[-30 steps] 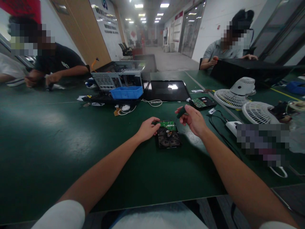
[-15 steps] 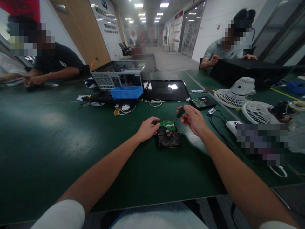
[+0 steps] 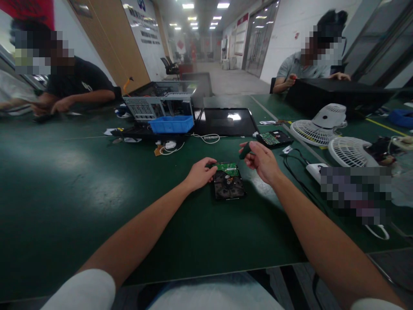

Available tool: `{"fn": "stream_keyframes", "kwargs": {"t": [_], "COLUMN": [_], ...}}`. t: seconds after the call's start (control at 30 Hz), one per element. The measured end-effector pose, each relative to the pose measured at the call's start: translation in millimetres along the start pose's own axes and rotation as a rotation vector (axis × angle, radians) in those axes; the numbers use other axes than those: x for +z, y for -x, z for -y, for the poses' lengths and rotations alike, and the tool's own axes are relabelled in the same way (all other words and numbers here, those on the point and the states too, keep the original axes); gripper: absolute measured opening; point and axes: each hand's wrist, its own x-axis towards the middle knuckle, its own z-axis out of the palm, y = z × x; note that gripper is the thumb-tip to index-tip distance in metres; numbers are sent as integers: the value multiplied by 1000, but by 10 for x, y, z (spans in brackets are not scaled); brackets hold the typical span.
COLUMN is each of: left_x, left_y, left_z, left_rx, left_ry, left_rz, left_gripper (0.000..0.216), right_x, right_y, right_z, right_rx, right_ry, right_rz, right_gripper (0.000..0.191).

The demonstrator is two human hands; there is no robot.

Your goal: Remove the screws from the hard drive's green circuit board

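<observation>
A hard drive (image 3: 229,186) lies on the green tabletop with its green circuit board facing up, at the far end of the drive. My left hand (image 3: 200,174) grips the drive by its far left corner, thumb over the top edge. Between the thumb and fingers of my right hand (image 3: 262,160) is the dark green handle of a screwdriver (image 3: 245,150). Its thin shaft slants down toward the board's right end; whether the tip touches a screw is too small to tell.
Another hard drive (image 3: 274,138) lies beyond my right hand. White fan parts (image 3: 318,127) and a white power strip (image 3: 314,170) with black cables are on the right. A blue bin (image 3: 171,124) stands before an opened computer case (image 3: 145,110). Two people sit across the table.
My hands, the hard drive and the screwdriver stay almost where they were. The person at the left has shifted a hand a little.
</observation>
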Motion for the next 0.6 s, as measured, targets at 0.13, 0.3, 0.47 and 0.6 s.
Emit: {"fn": "stream_keyframes", "kwargs": {"t": [0.13, 0.3, 0.47, 0.6], "left_x": [0, 3, -2, -2], "left_y": [-7, -15, -3, 1], "left_z": [16, 26, 4, 1], "left_rx": [-5, 2, 5, 5], "left_ry": [-1, -8, -10, -3], "left_rz": [3, 4, 4, 0], "left_gripper": [33, 32, 33, 32], "right_x": [-1, -15, -6, 1], "right_y": [-4, -33, -32, -17], "right_z": [-3, -21, -12, -1], "right_rx": [5, 56, 37, 19], "right_ry": [-12, -63, -45, -26], "right_rz": [7, -11, -32, -31], "right_gripper": [42, 50, 47, 45]}}
